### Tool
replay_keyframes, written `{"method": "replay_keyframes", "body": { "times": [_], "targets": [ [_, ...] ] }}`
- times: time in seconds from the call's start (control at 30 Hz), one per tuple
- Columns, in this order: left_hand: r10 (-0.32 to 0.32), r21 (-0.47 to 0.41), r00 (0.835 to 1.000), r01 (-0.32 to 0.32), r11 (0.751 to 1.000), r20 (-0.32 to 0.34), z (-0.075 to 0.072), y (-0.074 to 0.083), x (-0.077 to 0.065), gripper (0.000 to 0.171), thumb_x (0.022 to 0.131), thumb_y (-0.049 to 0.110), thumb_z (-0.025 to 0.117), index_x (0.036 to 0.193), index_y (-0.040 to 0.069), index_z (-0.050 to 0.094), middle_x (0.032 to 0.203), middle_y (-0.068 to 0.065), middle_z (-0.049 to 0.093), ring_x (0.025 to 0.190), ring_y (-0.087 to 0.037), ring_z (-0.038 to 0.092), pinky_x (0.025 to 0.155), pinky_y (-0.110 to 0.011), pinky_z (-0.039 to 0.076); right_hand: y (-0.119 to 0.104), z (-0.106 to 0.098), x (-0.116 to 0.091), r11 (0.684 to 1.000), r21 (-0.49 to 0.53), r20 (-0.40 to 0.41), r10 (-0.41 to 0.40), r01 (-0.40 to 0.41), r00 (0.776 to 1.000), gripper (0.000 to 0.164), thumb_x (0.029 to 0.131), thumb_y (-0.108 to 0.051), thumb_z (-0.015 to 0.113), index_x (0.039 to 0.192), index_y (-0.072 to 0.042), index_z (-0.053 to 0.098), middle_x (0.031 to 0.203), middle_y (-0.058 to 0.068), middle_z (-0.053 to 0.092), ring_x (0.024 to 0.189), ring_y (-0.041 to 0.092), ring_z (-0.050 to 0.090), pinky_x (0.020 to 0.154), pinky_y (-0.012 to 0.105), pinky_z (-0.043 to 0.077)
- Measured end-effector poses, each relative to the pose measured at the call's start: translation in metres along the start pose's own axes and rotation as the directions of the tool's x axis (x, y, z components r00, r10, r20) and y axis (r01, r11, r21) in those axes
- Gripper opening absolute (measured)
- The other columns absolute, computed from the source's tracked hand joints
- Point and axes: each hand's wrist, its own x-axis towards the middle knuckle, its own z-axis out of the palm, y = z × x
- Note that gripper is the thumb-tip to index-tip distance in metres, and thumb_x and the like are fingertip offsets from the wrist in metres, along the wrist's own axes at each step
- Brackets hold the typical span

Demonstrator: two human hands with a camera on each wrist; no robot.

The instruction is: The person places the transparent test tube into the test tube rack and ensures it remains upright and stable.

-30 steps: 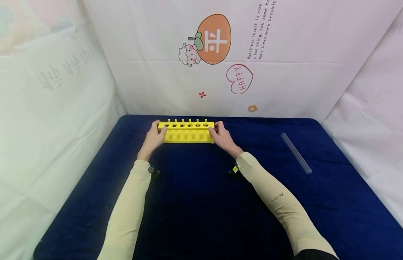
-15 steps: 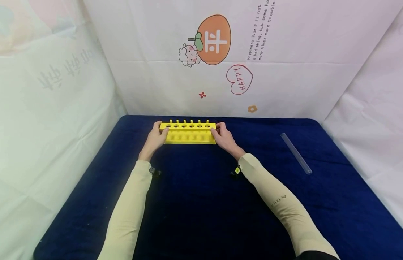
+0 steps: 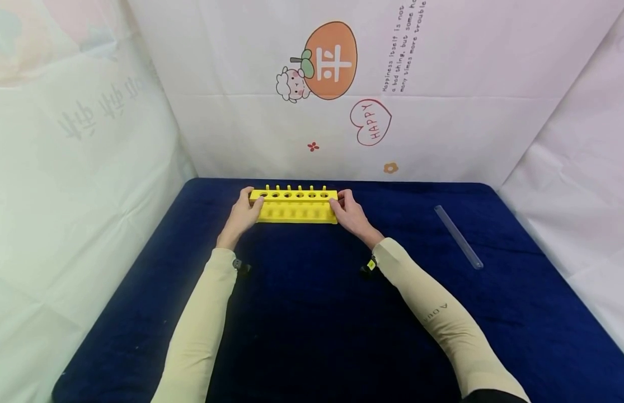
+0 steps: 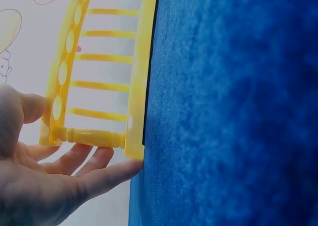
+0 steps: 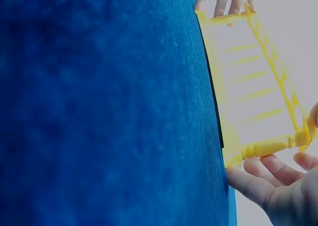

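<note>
A yellow test tube rack [image 3: 296, 212] stands upright near the table's far edge, a row of round holes in its top bar and short pegs along its back. The left hand [image 3: 242, 215] grips its left end, thumb on the top bar; in the left wrist view the fingers [image 4: 102, 159] lie along the turned end post. At the opposite end the right hand [image 3: 353, 214] holds the rack likewise; the right wrist view shows its fingers [image 5: 253, 184] by the post and the rack's base. A clear test tube [image 3: 458, 237] lies on the table to the right, apart from both hands.
A dark blue cloth [image 3: 301, 313] covers the table. White printed sheets [image 3: 231, 129] hang behind it and at both sides, close to its far edge. Each wrist carries a small dark camera [image 3: 243, 270].
Both hands have shifted the rack slightly to the right along the table, keeping their grip on its ends. The test tube has stayed where it was.
</note>
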Motion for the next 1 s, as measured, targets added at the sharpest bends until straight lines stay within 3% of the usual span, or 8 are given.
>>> {"method": "replay_keyframes", "body": {
  "times": [1.0],
  "targets": [
    [0.022, 0.010, 0.999, -0.022, 1.000, 0.031, 0.008, 0.003, 0.002, 0.070, 0.103, 0.050, 0.040, 0.157, 0.018, 0.011, 0.152, -0.019, 0.039, 0.135, -0.034, 0.045, 0.106, -0.053, 0.042, 0.007, -0.011, -0.008, 1.000, 0.010, 0.006, 0.016, -0.016, 1.000, 0.046, 0.103, -0.051, 0.039, 0.129, -0.013, 0.037, 0.111, 0.012, 0.056, 0.083, 0.026, 0.059, 0.071, 0.035, 0.051]
  ]
}}
